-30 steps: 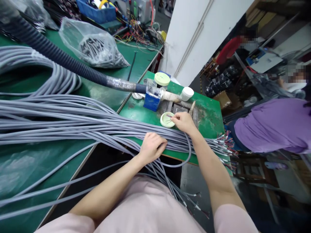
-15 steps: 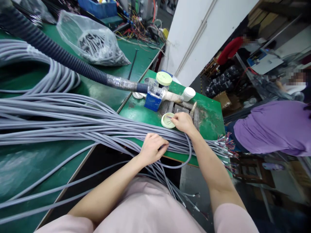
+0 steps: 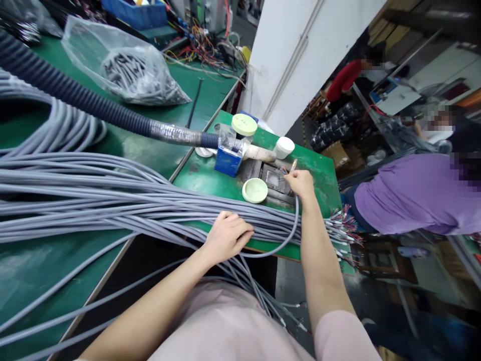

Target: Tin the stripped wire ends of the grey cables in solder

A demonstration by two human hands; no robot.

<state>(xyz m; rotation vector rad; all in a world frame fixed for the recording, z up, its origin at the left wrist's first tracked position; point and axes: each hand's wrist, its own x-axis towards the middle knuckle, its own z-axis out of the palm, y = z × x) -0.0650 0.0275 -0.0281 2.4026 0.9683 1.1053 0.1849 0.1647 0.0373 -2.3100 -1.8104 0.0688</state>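
My right hand (image 3: 300, 184) pinches a grey cable (image 3: 296, 215) near its end. Thin coloured wires (image 3: 284, 171) stick out past the fingertips, above a shiny grey square surface (image 3: 275, 179) in a dark, stained block that looks like a solder pot. From that hand the cable loops down and back toward my left hand (image 3: 230, 234). The left lies over the grey cable bundle (image 3: 188, 204), fingers curled and closed; whatever they hold is hidden. A shallow pale-yellow lid or dish (image 3: 255, 190) sits between the bundle and the pot.
A ribbed black hose (image 3: 112, 113) crosses to a pale nozzle (image 3: 260, 153) beside a blue box (image 3: 228, 160). Nearby stand a yellow-lidded jar (image 3: 244, 124) and a white cup (image 3: 284, 147). A plastic bag (image 3: 128, 70) lies behind. A person in purple (image 3: 409, 193) is at right.
My right hand has moved the wire ends away from the pale-yellow dish, to the right and over the shiny square. My left hand stays on the bundle. The whole view has shifted slightly.
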